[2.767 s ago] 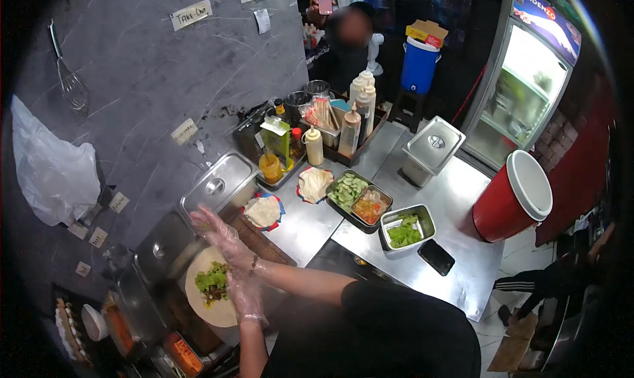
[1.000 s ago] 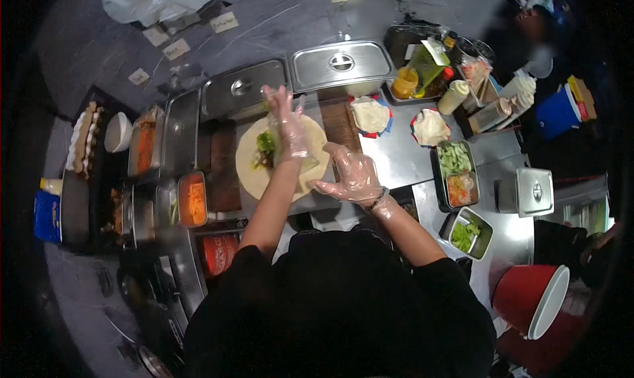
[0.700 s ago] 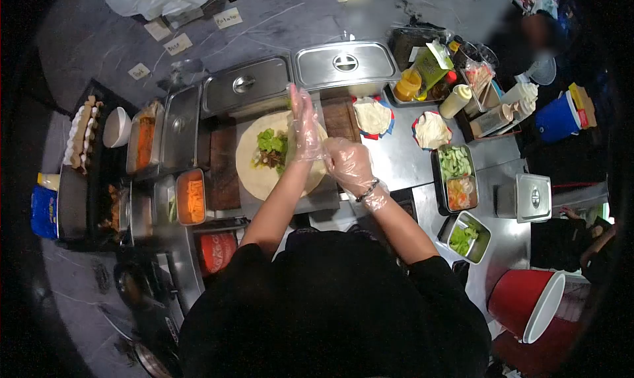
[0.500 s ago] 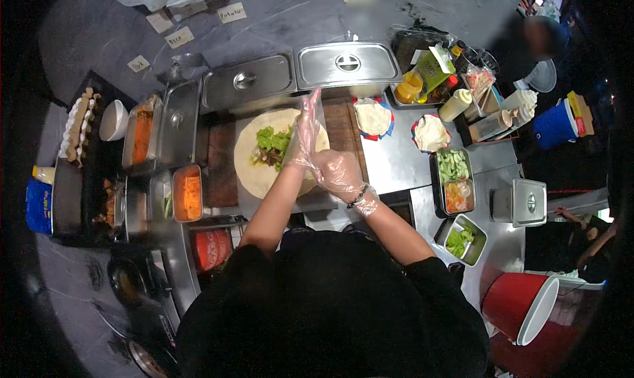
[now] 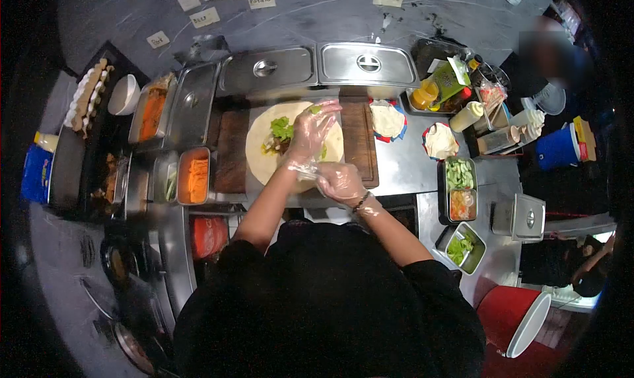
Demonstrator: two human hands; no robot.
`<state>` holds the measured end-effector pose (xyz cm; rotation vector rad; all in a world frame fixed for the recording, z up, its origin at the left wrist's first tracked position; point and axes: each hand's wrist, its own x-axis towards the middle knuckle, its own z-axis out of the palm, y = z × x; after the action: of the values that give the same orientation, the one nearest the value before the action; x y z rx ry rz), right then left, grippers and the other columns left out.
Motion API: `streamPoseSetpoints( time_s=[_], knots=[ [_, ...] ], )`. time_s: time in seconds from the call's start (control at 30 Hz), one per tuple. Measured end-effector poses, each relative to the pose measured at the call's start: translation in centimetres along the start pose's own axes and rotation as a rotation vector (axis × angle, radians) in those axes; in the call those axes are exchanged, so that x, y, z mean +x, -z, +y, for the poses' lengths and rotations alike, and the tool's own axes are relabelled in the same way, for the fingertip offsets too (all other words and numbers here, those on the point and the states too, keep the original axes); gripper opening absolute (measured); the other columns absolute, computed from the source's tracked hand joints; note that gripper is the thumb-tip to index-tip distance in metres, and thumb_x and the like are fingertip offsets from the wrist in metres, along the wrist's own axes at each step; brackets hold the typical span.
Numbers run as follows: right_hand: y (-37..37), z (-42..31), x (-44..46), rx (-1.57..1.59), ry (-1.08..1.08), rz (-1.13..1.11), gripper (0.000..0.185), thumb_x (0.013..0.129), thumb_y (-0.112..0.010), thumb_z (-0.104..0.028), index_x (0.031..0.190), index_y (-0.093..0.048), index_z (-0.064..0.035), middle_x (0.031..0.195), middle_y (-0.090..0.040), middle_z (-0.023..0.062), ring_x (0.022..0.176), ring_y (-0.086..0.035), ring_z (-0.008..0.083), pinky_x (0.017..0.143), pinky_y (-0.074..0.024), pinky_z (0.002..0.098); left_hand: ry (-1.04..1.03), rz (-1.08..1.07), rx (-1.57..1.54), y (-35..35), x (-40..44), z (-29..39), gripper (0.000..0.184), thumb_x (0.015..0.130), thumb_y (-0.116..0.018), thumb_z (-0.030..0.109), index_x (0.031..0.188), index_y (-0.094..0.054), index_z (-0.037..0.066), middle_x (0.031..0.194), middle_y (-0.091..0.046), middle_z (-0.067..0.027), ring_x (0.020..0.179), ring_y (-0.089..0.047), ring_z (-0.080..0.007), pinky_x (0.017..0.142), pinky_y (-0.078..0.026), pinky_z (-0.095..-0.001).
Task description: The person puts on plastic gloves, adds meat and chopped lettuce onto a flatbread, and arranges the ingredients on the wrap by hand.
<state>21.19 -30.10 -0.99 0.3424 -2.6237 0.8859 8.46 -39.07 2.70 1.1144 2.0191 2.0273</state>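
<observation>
My left hand (image 5: 309,139), in a clear plastic glove, is over the right part of a large flatbread (image 5: 262,157), its fingers stretched out to the right and holding nothing I can see. My right hand (image 5: 341,182), also gloved, pinches the loose cuff of the left glove (image 5: 305,172) at the wrist. Green lettuce (image 5: 282,129) and a dark filling lie on the middle of the flatbread, partly covered by my left hand. Under the bread are a pale sheet and a wooden board (image 5: 231,140).
Lidded steel pans (image 5: 367,62) line the back. Shredded carrot (image 5: 194,180) stands left; sliced cucumber (image 5: 459,174) and a lettuce tub (image 5: 471,246) stand right. Two pale round doughs (image 5: 388,119) lie beside the board. Sauce bottles (image 5: 467,116) and a person (image 5: 551,61) are farther right.
My left hand has turned, its fingers swinging from pointing away to pointing right. My right hand keeps its hold at the left glove's cuff. The view has shifted slightly.
</observation>
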Motion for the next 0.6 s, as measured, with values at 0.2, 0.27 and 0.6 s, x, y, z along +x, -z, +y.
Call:
streamPoseSetpoints(
  time_s=[0.2,0.27,0.6],
  knots=[
    [1.9,2.2,-0.2,0.162,-0.210,0.022,0.036,0.085,-0.064,-0.040,0.096,-0.069,-0.0060,0.095,-0.069,0.0118,0.082,-0.068,0.0278,0.072,-0.0538,0.0370,-0.097,-0.085,0.407,2.7,-2.7,1.8,0.022,0.083,-0.064,0.006,0.104,-0.067,0.003,0.115,-0.065,-0.0115,0.112,-0.059,-0.0276,0.099,-0.044,-0.0383],
    [3.8,1.3,1.3,0.270,-0.327,0.127,0.033,0.084,-0.067,-0.035,0.101,-0.067,-0.0056,0.097,-0.068,0.0115,0.084,-0.067,0.0275,0.073,-0.0533,0.0372,-0.157,-0.046,0.434,3.3,-3.3,1.1,0.022,0.077,-0.069,0.009,0.098,-0.071,0.007,0.108,-0.067,-0.0092,0.102,-0.063,-0.0281,0.092,-0.049,-0.0380],
    [1.0,-0.6,4.8,0.409,-0.028,-0.057,0.020,0.084,-0.068,-0.022,0.100,-0.070,-0.0107,0.099,-0.067,0.0114,0.088,-0.065,0.0293,0.078,-0.0510,0.0362,-0.161,-0.294,0.549,6.4,-7.2,-0.4,0.034,0.071,-0.066,0.006,0.105,-0.065,0.006,0.106,-0.064,-0.0163,0.102,-0.060,-0.0372,0.094,-0.046,-0.0458]
  ],
)
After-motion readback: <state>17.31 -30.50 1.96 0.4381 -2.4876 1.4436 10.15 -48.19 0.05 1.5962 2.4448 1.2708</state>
